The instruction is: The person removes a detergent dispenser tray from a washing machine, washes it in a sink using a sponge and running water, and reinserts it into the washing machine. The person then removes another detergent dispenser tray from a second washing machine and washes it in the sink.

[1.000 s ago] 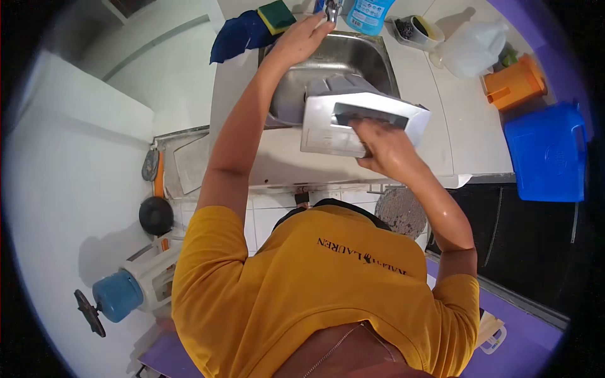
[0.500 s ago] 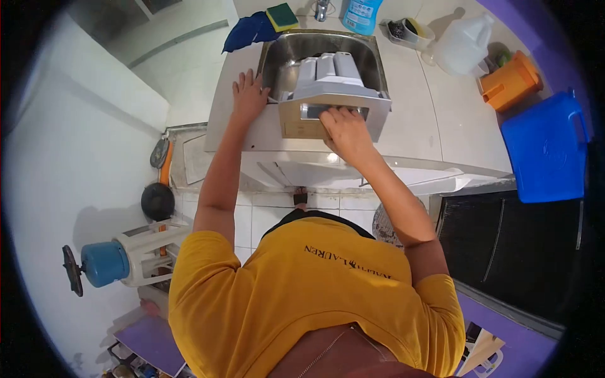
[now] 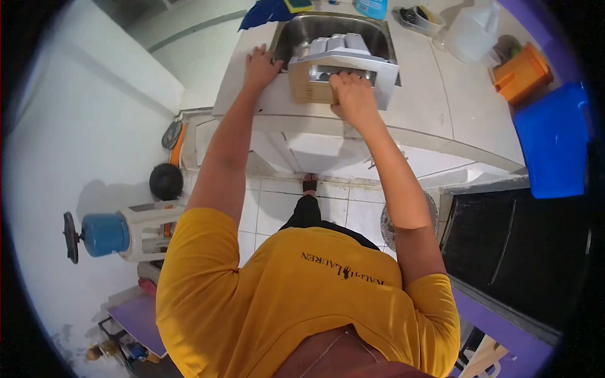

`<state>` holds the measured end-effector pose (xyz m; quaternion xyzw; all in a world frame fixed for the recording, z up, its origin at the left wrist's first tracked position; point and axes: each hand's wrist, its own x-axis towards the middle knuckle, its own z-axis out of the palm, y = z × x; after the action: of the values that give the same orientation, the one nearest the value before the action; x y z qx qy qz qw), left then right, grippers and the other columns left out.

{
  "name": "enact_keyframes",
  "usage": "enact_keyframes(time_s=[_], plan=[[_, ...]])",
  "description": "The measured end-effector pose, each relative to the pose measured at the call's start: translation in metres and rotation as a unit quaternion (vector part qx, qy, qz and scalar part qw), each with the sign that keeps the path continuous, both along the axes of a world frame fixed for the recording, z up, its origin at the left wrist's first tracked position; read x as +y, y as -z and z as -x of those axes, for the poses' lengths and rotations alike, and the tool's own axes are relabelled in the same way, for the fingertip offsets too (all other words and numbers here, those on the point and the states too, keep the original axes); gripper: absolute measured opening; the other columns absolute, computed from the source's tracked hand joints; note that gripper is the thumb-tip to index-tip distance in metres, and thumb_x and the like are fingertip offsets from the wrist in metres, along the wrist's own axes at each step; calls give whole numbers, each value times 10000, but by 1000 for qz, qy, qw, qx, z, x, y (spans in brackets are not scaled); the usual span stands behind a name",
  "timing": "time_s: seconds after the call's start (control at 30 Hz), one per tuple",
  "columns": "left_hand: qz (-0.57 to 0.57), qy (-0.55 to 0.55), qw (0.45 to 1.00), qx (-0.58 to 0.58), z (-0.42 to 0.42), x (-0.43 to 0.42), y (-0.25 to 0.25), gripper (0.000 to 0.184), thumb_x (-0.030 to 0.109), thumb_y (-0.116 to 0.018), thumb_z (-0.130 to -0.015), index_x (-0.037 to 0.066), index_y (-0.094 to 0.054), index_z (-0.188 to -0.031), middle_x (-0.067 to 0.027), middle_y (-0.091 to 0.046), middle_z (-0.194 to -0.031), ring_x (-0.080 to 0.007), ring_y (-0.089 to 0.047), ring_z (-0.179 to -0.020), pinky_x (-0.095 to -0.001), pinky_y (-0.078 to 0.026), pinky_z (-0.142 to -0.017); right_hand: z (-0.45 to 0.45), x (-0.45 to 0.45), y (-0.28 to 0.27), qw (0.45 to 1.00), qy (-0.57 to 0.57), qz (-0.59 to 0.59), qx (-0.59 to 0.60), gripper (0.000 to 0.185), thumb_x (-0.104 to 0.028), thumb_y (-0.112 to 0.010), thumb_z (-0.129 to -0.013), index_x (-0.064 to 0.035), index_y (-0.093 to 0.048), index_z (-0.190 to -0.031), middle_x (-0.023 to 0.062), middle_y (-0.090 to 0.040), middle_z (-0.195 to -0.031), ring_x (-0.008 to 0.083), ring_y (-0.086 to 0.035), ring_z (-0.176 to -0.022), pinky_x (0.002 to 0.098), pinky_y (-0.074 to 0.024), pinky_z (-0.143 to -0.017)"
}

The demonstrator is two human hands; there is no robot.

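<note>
A white and tan box-like unit [image 3: 309, 93] with a rectangular front opening and several white upright sections at the back rests at the front of the metal sink [image 3: 296, 33], partly over the counter. My right hand [image 3: 354, 97] has its fingers hooked into the opening, gripping its lower edge; the fingertips are partly hidden inside. To the left, my left hand [image 3: 261, 68] lies on the counter beside the sink's left rim, fingers spread and holding nothing. Its fingertips are close to the sink's edge.
A blue cloth [image 3: 268, 14] and a sponge [image 3: 297, 5] lie behind the sink, near a blue bottle [image 3: 372, 7]. Along the right counter are a plastic tub [image 3: 425, 25], a clear jug [image 3: 472, 34], an orange container [image 3: 523, 74] and a blue bin [image 3: 551, 142].
The view has shifted, so the counter appears higher in the picture. My right hand keeps its grip on the box-like unit, and my left hand stays on the counter by the sink.
</note>
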<state>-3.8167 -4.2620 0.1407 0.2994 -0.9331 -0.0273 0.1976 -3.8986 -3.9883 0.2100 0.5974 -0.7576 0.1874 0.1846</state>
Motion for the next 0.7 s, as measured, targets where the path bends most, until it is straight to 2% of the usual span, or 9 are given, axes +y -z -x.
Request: enact_keyframes(time_s=[0.27, 0.37, 0.7], plan=[[9, 3, 1000, 8, 0, 2, -4, 481, 377, -553, -788, 106, -523, -1184, -133, -377, -1320, -286, -299, -1254, -472, -222, -1029, -3, 0, -1, 1000, 19, -20, 2, 421, -112, -717, -511, -90, -477, -857, 68, -544, -841, 253, -541, -822, 381, -430, -682], [14, 3, 1000, 14, -1, 3, -3, 478, 378, -553, -788, 109, -526, -1182, -130, -393, -1308, -281, -305, -1249, -471, -226, -1027, -4, -1, -5, 997, 36, -61, -2, 436, -125, -729, -529, -99, -503, -902, 57, -558, -877, 235, -550, -851, 366, -429, -718], [13, -6, 1000, 7, 1, 2, 0, 476, 386, -559, -787, 113, -534, -1176, -128, -381, -1332, -286, -285, -1268, -473, -222, -1024, -4, -1, -3, 998, 36, -44, 4, 432, -128, -731, -518, -105, -500, -883, 58, -561, -864, 234, -552, -854, 362, -431, -727]])
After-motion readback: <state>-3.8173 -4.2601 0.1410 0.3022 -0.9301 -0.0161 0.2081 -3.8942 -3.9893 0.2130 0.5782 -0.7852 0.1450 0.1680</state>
